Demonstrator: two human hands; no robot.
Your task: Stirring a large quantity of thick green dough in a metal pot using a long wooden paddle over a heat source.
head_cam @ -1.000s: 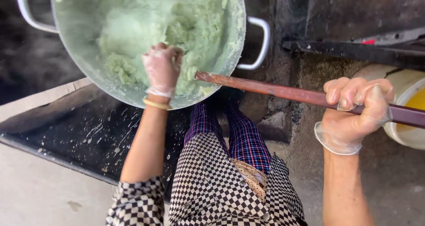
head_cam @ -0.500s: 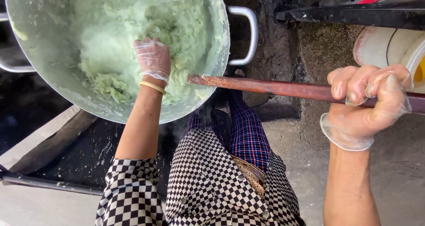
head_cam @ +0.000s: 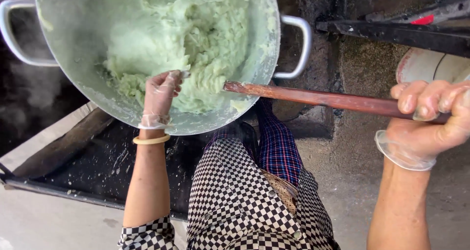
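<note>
- The left hand point(head_cam: 160, 95) wears a thin clear glove and reaches into the big metal pot point(head_cam: 254, 78). Its fingers curl down onto the pale green mash point(head_cam: 186, 39) and touch the near edge of the heap (I cannot tell if they pinch any of it).
- The mash fills the middle of the pot and lies just past the left hand, up and a bit to the right of it.
- The right hand point(head_cam: 431, 118), also gloved, is closed tight around a long wooden stick point(head_cam: 323, 98).
- The stick lies almost flat from right to left. Its far end touches the pot's near rim, beside the mash, and its other end is in the right fist.
- The left hand is much nearer the mash. The right hand is well away from the pot, off to the right.
- The pot has a loop handle point(head_cam: 298, 44) on its right side.
</note>
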